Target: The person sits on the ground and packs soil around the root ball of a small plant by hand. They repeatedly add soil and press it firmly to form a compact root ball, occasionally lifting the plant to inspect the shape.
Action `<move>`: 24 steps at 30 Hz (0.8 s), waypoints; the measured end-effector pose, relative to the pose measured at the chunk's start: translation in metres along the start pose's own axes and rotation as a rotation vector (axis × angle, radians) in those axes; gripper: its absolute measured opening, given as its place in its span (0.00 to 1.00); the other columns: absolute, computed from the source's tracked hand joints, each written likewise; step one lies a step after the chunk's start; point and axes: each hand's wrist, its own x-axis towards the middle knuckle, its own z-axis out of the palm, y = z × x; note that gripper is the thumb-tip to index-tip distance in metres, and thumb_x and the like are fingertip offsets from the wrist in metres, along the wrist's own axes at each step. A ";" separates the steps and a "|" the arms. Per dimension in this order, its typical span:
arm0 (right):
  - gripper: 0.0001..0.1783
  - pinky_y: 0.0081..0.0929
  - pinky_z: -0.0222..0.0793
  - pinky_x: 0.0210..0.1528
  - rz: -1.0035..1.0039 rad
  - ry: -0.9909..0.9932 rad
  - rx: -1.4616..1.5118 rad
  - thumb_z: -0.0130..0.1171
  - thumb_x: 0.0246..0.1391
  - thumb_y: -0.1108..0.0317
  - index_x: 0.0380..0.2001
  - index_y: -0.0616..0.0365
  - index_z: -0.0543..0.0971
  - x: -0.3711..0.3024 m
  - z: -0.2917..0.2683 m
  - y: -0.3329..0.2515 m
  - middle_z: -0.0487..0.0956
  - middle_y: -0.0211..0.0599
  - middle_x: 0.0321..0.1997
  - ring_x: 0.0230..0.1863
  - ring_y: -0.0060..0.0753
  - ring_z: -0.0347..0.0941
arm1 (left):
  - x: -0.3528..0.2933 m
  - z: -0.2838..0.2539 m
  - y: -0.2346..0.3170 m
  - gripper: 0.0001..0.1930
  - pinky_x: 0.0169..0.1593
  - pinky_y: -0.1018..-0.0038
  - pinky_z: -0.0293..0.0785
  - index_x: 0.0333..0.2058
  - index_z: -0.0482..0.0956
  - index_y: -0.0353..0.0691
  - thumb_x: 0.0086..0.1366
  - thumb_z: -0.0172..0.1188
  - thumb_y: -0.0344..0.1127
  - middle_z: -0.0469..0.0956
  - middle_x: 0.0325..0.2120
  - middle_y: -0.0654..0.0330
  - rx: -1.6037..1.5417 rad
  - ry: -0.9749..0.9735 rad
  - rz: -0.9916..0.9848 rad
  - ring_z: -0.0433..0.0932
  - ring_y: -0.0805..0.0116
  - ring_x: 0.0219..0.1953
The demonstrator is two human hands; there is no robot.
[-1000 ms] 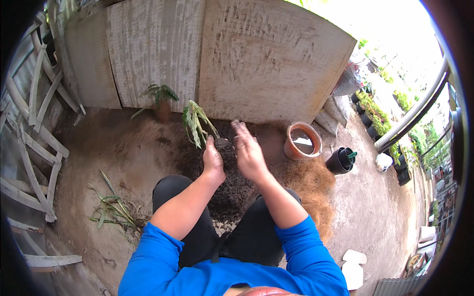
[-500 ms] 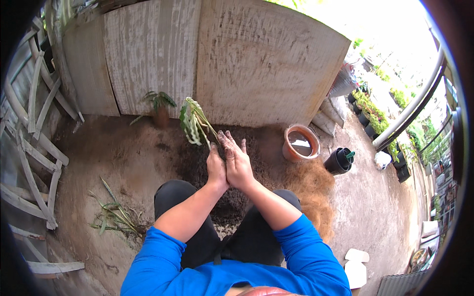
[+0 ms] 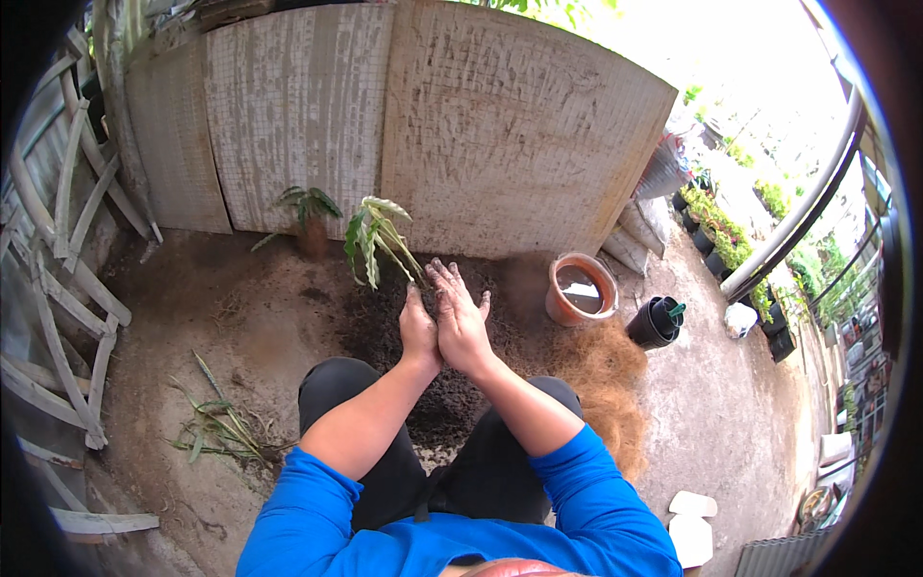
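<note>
A leafy green plant [image 3: 370, 236] leans up and to the left from between my two palms. My left hand [image 3: 419, 327] is pressed to one side of its base and my right hand [image 3: 461, 322] to the other, with soil on the fingers. The roots are hidden between the palms. Under my hands, a heap of dark soil [image 3: 447, 409] spreads over the ground between my knees.
Right of the soil stand a terracotta-coloured pot [image 3: 567, 310] and black nursery pots [image 3: 652, 329], beside brown fibre [image 3: 611, 394]. Cut leaves [image 3: 226, 423] lie at left. A smaller plant [image 3: 310, 204] stands by the upright boards [image 3: 510, 135]. Wooden slats [image 3: 91, 385] line the left side.
The plant's leaves have turned and spread a little between my palms. My hands stay pressed together around its base, in nearly the same place.
</note>
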 end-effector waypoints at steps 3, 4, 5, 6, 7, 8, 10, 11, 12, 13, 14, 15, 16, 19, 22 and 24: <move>0.24 0.56 0.18 0.60 0.030 -0.003 0.006 0.26 0.62 0.56 0.55 0.51 0.63 -0.002 0.001 0.002 0.58 0.31 0.62 0.66 0.36 0.43 | -0.009 0.007 0.000 0.25 0.52 0.69 0.61 0.50 0.62 0.31 0.67 0.33 0.48 0.67 0.46 0.51 0.137 0.034 0.040 0.67 0.63 0.47; 0.24 0.55 0.18 0.60 0.019 0.022 0.039 0.25 0.62 0.56 0.56 0.51 0.63 -0.004 0.001 0.003 0.58 0.32 0.62 0.66 0.36 0.43 | -0.011 0.008 0.000 0.25 0.52 0.70 0.61 0.50 0.63 0.31 0.67 0.33 0.48 0.67 0.46 0.51 0.185 0.010 0.077 0.67 0.64 0.46; 0.25 0.54 0.17 0.60 0.006 0.046 0.074 0.25 0.62 0.56 0.56 0.52 0.62 -0.004 0.001 0.002 0.58 0.32 0.63 0.67 0.36 0.43 | -0.014 0.011 0.002 0.25 0.51 0.70 0.61 0.49 0.63 0.30 0.67 0.33 0.48 0.67 0.45 0.51 0.234 -0.014 0.118 0.67 0.64 0.46; 0.24 0.55 0.17 0.60 -0.018 0.076 0.096 0.25 0.62 0.57 0.56 0.52 0.62 -0.005 -0.001 0.001 0.58 0.33 0.62 0.66 0.37 0.43 | -0.016 0.012 0.003 0.25 0.51 0.70 0.62 0.49 0.63 0.30 0.67 0.33 0.48 0.68 0.45 0.51 0.284 -0.038 0.158 0.67 0.65 0.46; 0.24 0.56 0.16 0.60 -0.040 0.106 0.117 0.26 0.61 0.58 0.56 0.53 0.62 -0.005 -0.003 -0.002 0.58 0.35 0.62 0.66 0.38 0.44 | -0.015 0.009 0.002 0.25 0.51 0.71 0.61 0.49 0.63 0.29 0.67 0.33 0.48 0.68 0.44 0.53 0.333 -0.066 0.181 0.67 0.66 0.45; 0.24 0.56 0.15 0.60 -0.063 0.137 0.138 0.27 0.61 0.59 0.55 0.54 0.63 -0.005 -0.005 -0.003 0.58 0.36 0.62 0.66 0.39 0.45 | -0.014 0.006 0.001 0.25 0.51 0.71 0.62 0.49 0.63 0.31 0.67 0.33 0.48 0.68 0.45 0.54 0.318 -0.102 0.177 0.67 0.67 0.46; 0.24 0.54 0.16 0.60 -0.061 0.135 0.140 0.27 0.61 0.59 0.56 0.54 0.62 -0.006 -0.003 0.000 0.58 0.36 0.62 0.66 0.39 0.45 | -0.013 0.002 0.000 0.24 0.50 0.71 0.64 0.51 0.62 0.36 0.67 0.33 0.48 0.68 0.46 0.57 0.289 -0.173 0.167 0.68 0.67 0.47; 0.24 0.54 0.16 0.60 -0.065 0.134 0.132 0.28 0.61 0.59 0.56 0.54 0.62 -0.006 -0.002 0.002 0.59 0.36 0.62 0.66 0.39 0.45 | -0.014 0.004 0.000 0.24 0.51 0.71 0.63 0.51 0.62 0.34 0.67 0.33 0.48 0.68 0.46 0.56 0.253 -0.159 0.151 0.67 0.66 0.47; 0.24 0.54 0.16 0.60 -0.068 0.133 0.125 0.28 0.61 0.59 0.56 0.54 0.62 -0.006 -0.001 0.003 0.59 0.36 0.62 0.66 0.39 0.45 | -0.015 0.008 -0.001 0.25 0.52 0.71 0.62 0.50 0.62 0.32 0.67 0.32 0.48 0.67 0.46 0.54 0.218 -0.145 0.134 0.67 0.66 0.47; 0.24 0.54 0.17 0.60 -0.066 0.106 0.109 0.28 0.61 0.59 0.56 0.53 0.62 -0.005 -0.001 0.005 0.58 0.36 0.62 0.66 0.39 0.44 | -0.015 0.010 -0.001 0.25 0.52 0.70 0.61 0.50 0.63 0.31 0.67 0.32 0.48 0.67 0.46 0.53 0.184 -0.130 0.117 0.66 0.65 0.48; 0.24 0.54 0.18 0.60 -0.062 0.074 0.093 0.28 0.61 0.58 0.56 0.53 0.62 -0.005 -0.001 0.006 0.58 0.36 0.62 0.66 0.39 0.43 | -0.012 0.007 -0.002 0.26 0.53 0.70 0.61 0.50 0.62 0.31 0.67 0.32 0.49 0.67 0.47 0.53 0.074 -0.134 0.068 0.66 0.65 0.49; 0.24 0.54 0.19 0.60 -0.058 0.041 0.078 0.28 0.61 0.58 0.56 0.52 0.62 -0.004 -0.002 0.006 0.58 0.36 0.62 0.66 0.40 0.43 | -0.006 0.003 -0.004 0.26 0.53 0.70 0.60 0.50 0.62 0.32 0.67 0.32 0.49 0.66 0.48 0.53 -0.036 -0.138 0.021 0.66 0.64 0.49; 0.24 0.55 0.20 0.60 -0.041 0.020 0.112 0.28 0.61 0.57 0.56 0.52 0.62 -0.002 -0.002 0.006 0.58 0.36 0.62 0.67 0.40 0.42 | 0.000 -0.001 -0.006 0.26 0.53 0.70 0.60 0.50 0.62 0.33 0.67 0.31 0.49 0.66 0.49 0.53 -0.145 -0.141 -0.026 0.66 0.63 0.50; 0.25 0.54 0.24 0.61 -0.033 -0.001 0.240 0.27 0.61 0.53 0.56 0.49 0.61 0.004 -0.007 0.018 0.56 0.36 0.63 0.67 0.41 0.40 | 0.002 0.002 -0.006 0.24 0.49 0.70 0.65 0.44 0.68 0.37 0.65 0.35 0.51 0.72 0.40 0.56 -0.135 0.061 -0.090 0.70 0.65 0.43; 0.29 0.32 0.39 0.63 0.071 0.143 0.686 0.28 0.61 0.51 0.55 0.62 0.62 0.008 -0.021 0.015 0.60 0.43 0.60 0.64 0.36 0.48 | 0.003 0.006 -0.001 0.25 0.34 0.71 0.71 0.31 0.71 0.40 0.62 0.37 0.57 0.74 0.21 0.58 0.024 0.148 -0.032 0.74 0.65 0.26; 0.30 0.25 0.45 0.61 0.181 0.187 0.814 0.28 0.61 0.50 0.53 0.66 0.62 0.005 -0.023 0.015 0.62 0.45 0.58 0.61 0.32 0.53 | 0.002 0.005 0.003 0.25 0.33 0.73 0.71 0.32 0.71 0.40 0.62 0.38 0.57 0.74 0.22 0.58 0.114 0.113 0.009 0.74 0.66 0.26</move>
